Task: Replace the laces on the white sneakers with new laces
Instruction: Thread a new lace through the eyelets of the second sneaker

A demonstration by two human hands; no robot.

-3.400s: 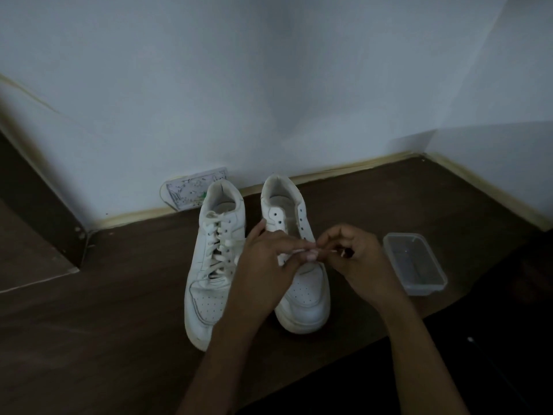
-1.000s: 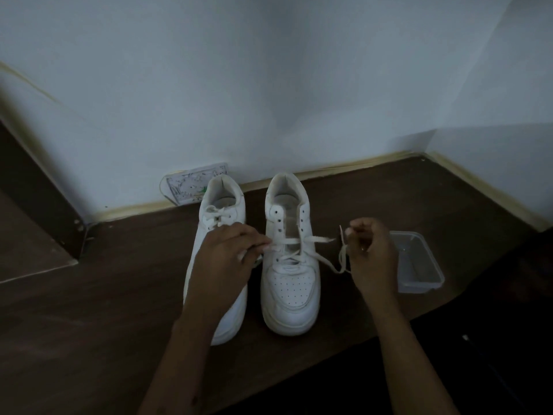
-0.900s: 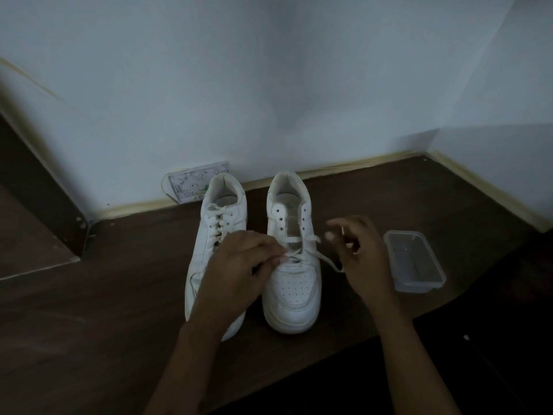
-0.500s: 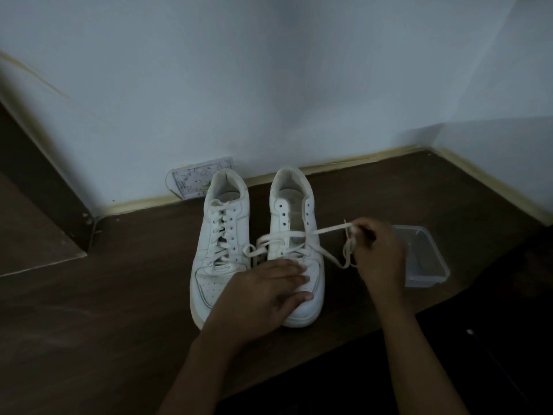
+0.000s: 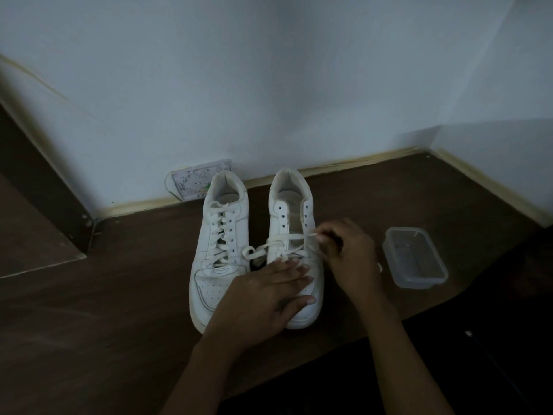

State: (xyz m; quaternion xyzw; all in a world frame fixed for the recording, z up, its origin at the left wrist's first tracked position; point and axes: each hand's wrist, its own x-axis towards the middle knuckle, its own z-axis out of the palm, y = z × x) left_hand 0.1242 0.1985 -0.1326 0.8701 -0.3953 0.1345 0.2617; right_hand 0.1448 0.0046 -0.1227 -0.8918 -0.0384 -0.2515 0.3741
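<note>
— What's different from half a second back?

— The right hand [image 5: 351, 259] has come in from beside the clear container [image 5: 416, 257] to the right sneaker [image 5: 294, 250], pinching the lace end [image 5: 312, 235] at its right eyelets.

— And the left hand [image 5: 269, 298]?

— It has slid slightly further over the toe, fingers flat. The lace looks slacker, though the dim light makes that uncertain.

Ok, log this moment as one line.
left hand flat on right sneaker toe | right hand pinching lace end | upper eyelets empty
</note>
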